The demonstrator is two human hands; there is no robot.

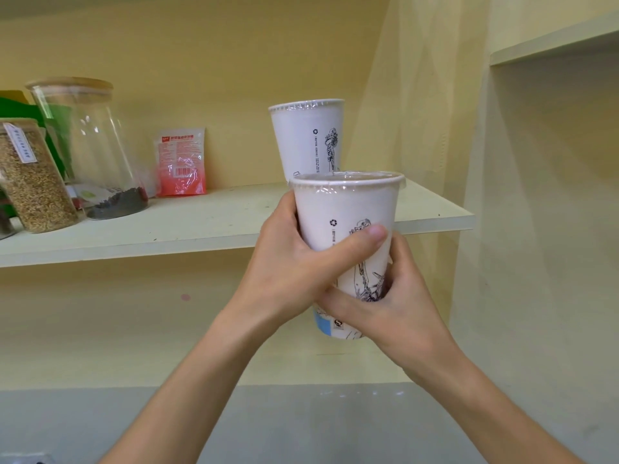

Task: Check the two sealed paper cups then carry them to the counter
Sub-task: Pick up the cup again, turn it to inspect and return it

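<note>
Two white paper cups with black line drawings and clear film seals are in view. The near cup (348, 209) is held up in front of the shelf by both hands. My left hand (294, 266) wraps its middle, thumb across the front. My right hand (388, 306) grips its lower part and base. The far cup (308, 139) stands upright on the cream shelf (201, 226), directly behind the held one, its bottom hidden by it.
On the shelf's left stand a grain-filled glass jar (33, 182), a tall glass jar with a wooden lid (90, 145) holding a dark layer, and a red sachet (181, 162) leaning on the wall. A grey counter (301, 426) lies below. Another shelf (552, 38) is at upper right.
</note>
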